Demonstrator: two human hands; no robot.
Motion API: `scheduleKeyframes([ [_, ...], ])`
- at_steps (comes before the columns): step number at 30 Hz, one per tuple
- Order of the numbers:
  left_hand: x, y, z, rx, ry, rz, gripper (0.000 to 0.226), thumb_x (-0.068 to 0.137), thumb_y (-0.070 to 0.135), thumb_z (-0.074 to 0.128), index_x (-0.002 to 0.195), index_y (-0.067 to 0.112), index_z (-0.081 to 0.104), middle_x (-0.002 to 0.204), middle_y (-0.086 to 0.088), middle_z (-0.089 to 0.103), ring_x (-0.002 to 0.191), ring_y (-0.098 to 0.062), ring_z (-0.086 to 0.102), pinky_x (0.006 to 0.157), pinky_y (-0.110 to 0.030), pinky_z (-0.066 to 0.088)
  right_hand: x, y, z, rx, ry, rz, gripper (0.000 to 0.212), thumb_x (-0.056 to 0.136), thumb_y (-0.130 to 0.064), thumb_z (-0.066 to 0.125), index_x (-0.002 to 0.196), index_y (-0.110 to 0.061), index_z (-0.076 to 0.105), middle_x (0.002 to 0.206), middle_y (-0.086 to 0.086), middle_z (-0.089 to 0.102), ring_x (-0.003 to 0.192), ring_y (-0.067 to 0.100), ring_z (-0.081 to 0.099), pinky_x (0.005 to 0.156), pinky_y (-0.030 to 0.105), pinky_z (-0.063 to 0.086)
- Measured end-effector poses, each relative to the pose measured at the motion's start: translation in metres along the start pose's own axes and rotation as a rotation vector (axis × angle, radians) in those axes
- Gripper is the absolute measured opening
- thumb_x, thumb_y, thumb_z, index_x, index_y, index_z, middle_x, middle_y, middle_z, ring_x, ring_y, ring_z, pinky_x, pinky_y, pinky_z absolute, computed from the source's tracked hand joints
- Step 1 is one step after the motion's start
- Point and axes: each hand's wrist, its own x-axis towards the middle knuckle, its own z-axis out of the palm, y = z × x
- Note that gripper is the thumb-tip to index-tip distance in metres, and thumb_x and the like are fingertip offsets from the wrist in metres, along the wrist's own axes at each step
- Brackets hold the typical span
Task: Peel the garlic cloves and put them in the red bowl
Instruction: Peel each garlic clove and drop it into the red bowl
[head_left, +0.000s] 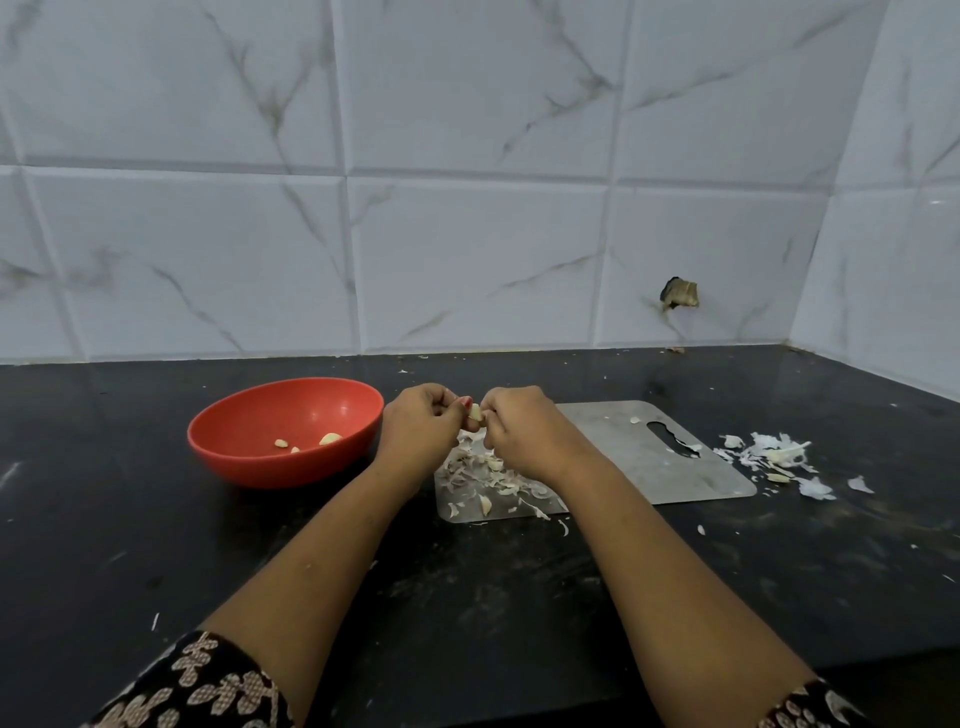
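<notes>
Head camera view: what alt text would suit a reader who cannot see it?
A person's left hand and right hand pinch a pale garlic clove between them above a grey metal cutting board strewn with papery skins. To its left, a round red bowl holds a few peeled cloves.

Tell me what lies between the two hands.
A garlic clove, pinched by the left hand and the right hand; the head view shows it.
</notes>
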Motion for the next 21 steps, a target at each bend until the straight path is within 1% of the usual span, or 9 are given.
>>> scheduleKeyframes([
  [2, 0.0, 0.001, 0.0, -0.016, -0.005, -0.022, 0.02, 0.094, 0.02, 0.06, 0.075, 0.016, 0.065, 0.07, 0.005, 0.073, 0.05, 0.005, 0.056, 0.063, -0.026, 0.047, -0.001, -0.001, 0.0, -0.016, -0.011, 0.0, 0.023, 0.099, -0.01, 0.039, 0.099, -0.005, 0.062, 0.092, 0.013, 0.067, 0.08, 0.029, 0.065, 0.075, 0.045, 0.055],
  [6, -0.003, 0.002, 0.0, -0.041, -0.036, -0.066, 0.023, 0.095, 0.019, 0.058, 0.073, 0.014, 0.062, 0.068, 0.003, 0.072, 0.051, -0.005, 0.055, 0.056, -0.025, 0.041, -0.002, -0.002, 0.0, -0.039, -0.021, -0.008, 0.022, 0.099, -0.013, 0.039, 0.101, -0.006, 0.06, 0.093, 0.013, 0.065, 0.082, 0.028, 0.062, 0.075, 0.044, 0.054],
  [8, -0.003, 0.003, -0.001, -0.093, -0.071, -0.095, 0.025, 0.096, 0.018, 0.057, 0.071, 0.013, 0.06, 0.066, 0.002, 0.071, 0.052, -0.009, 0.053, 0.052, -0.025, 0.039, -0.003, -0.001, -0.002, -0.03, -0.013, -0.009, 0.023, 0.1, -0.014, 0.039, 0.101, -0.006, 0.06, 0.091, 0.012, 0.064, 0.079, 0.028, 0.061, 0.071, 0.042, 0.052],
  [10, -0.004, 0.004, -0.004, -0.128, -0.114, -0.117, 0.026, 0.097, 0.017, 0.057, 0.071, 0.012, 0.058, 0.066, 0.001, 0.07, 0.052, -0.01, 0.051, 0.049, -0.023, 0.037, -0.003, 0.001, -0.003, 0.013, 0.012, -0.001, 0.024, 0.1, -0.016, 0.038, 0.098, -0.006, 0.06, 0.088, 0.011, 0.063, 0.075, 0.027, 0.06, 0.067, 0.04, 0.049],
  [13, -0.007, 0.006, -0.007, -0.168, -0.2, -0.136, 0.025, 0.098, 0.015, 0.055, 0.073, 0.011, 0.057, 0.07, -0.001, 0.07, 0.051, -0.009, 0.051, 0.044, -0.018, 0.037, -0.002, 0.009, -0.004, 0.073, 0.053, 0.021, 0.022, 0.099, -0.016, 0.04, 0.092, -0.009, 0.059, 0.086, 0.006, 0.063, 0.071, 0.02, 0.058, 0.06, 0.03, 0.045],
  [15, -0.008, 0.008, -0.007, -0.209, -0.241, -0.149, 0.023, 0.098, 0.014, 0.054, 0.075, 0.01, 0.057, 0.072, -0.003, 0.07, 0.05, -0.009, 0.052, 0.042, -0.016, 0.037, -0.001, 0.015, -0.005, 0.148, 0.07, 0.047, 0.018, 0.096, -0.012, 0.047, 0.09, -0.011, 0.063, 0.081, 0.003, 0.065, 0.068, 0.016, 0.062, 0.059, 0.025, 0.05],
  [17, -0.007, 0.008, -0.007, -0.232, -0.244, -0.163, 0.022, 0.098, 0.013, 0.054, 0.076, 0.009, 0.056, 0.073, -0.004, 0.071, 0.051, -0.009, 0.053, 0.042, -0.016, 0.037, -0.001, 0.019, -0.008, 0.307, 0.069, 0.088, 0.015, 0.09, -0.004, 0.054, 0.088, -0.013, 0.066, 0.075, 0.005, 0.069, 0.063, 0.013, 0.067, 0.063, 0.027, 0.059],
  [19, -0.007, 0.008, -0.007, -0.247, -0.231, -0.169, 0.021, 0.098, 0.012, 0.054, 0.077, 0.008, 0.057, 0.075, -0.006, 0.072, 0.052, -0.011, 0.054, 0.043, -0.017, 0.038, -0.001, 0.02, -0.01, 0.445, 0.026, 0.121, 0.021, 0.086, 0.003, 0.054, 0.09, -0.012, 0.069, 0.081, 0.012, 0.072, 0.069, 0.015, 0.071, 0.067, 0.03, 0.061],
  [21, -0.006, 0.007, -0.006, -0.269, -0.22, -0.164, 0.02, 0.097, 0.011, 0.055, 0.078, 0.008, 0.059, 0.077, -0.007, 0.072, 0.051, -0.011, 0.054, 0.042, -0.017, 0.039, -0.001, 0.018, -0.01, 0.558, -0.031, 0.153, 0.02, 0.089, 0.001, 0.055, 0.096, -0.009, 0.071, 0.088, 0.011, 0.073, 0.078, 0.018, 0.072, 0.069, 0.03, 0.061],
])
